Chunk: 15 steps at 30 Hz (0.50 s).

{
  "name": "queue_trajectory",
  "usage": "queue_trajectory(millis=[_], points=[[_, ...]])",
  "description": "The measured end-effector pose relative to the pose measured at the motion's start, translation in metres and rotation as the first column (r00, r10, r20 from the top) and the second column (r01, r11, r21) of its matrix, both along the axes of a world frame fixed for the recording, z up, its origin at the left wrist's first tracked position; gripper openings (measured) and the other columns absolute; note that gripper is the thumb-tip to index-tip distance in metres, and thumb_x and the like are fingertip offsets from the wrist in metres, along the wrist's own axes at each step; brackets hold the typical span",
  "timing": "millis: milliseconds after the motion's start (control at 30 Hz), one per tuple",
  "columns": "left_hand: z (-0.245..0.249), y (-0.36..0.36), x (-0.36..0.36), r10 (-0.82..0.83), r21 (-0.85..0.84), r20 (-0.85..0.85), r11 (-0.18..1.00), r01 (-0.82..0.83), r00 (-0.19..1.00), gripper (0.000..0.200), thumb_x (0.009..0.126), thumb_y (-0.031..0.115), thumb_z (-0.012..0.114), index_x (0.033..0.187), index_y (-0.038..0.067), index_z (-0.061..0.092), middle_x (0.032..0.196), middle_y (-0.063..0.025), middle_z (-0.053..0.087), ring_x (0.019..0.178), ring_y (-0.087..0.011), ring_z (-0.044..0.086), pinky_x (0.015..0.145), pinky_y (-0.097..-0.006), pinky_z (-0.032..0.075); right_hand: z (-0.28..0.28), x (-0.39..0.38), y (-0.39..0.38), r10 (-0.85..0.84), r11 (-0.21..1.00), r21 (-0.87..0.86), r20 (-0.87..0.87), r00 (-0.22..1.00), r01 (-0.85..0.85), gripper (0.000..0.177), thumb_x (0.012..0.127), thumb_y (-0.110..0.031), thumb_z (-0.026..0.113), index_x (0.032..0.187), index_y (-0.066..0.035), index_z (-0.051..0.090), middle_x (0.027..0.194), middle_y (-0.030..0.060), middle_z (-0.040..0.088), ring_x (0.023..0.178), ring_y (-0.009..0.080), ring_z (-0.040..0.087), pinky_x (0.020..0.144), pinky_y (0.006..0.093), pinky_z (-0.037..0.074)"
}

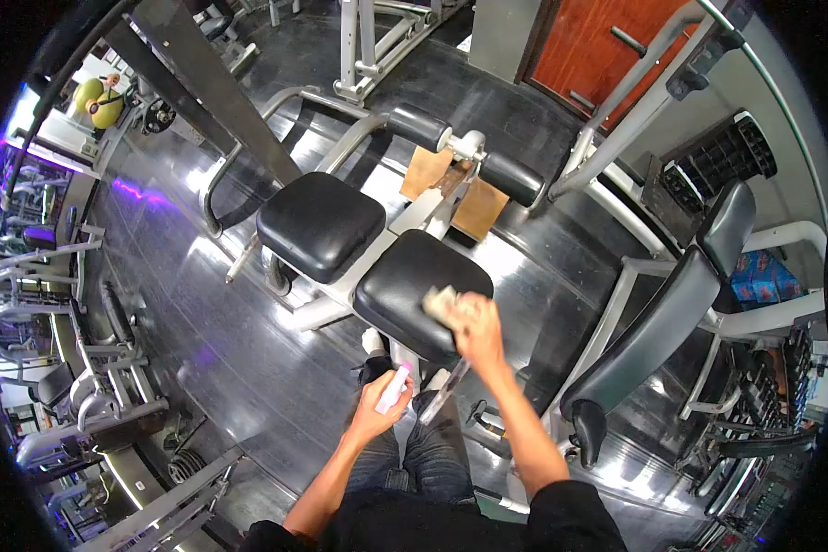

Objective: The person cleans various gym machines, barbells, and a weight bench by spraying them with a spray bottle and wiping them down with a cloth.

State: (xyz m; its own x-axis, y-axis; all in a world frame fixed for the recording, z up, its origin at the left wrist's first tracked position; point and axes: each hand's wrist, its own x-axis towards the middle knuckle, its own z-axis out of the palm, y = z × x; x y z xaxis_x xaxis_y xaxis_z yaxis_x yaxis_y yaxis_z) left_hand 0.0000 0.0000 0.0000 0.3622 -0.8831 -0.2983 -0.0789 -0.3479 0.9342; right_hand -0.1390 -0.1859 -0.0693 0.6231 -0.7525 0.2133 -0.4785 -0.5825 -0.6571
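My right hand [476,327] presses a pale crumpled cloth [439,302] against the right edge of the nearer black seat pad [405,285] of a gym machine. My left hand [377,409] hangs lower, near my knees, and grips a small pink-and-white spray bottle [395,387]. A second black pad [320,224] sits just beyond the first on the same grey frame. Two black roller pads [420,125] stick out at the machine's far end.
A black padded bench [658,317] on a grey frame stands to my right. More machines line the left side [74,386]. A brown board [478,207] lies on the dark shiny floor behind the machine. A red-brown door [607,46] is at the back.
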Motion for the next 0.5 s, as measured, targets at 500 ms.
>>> queue_trajectory(millis=[500], points=[[-0.007,0.03,-0.004,0.152,0.042,-0.075,0.988,-0.149,0.986,0.014,0.086,0.01,0.067,0.098,0.003,0.064,0.075,-0.001,0.061,0.069,-0.0065,0.054,0.064,-0.0254,0.046,0.023,0.089,-0.025,0.133,0.985,0.097,0.08,0.988,-0.14,0.035,0.078,-0.003,0.066,0.111,-0.015,0.071,0.114,0.0103,0.06,0.101,0.0324,0.056,0.091,0.0389,0.047]])
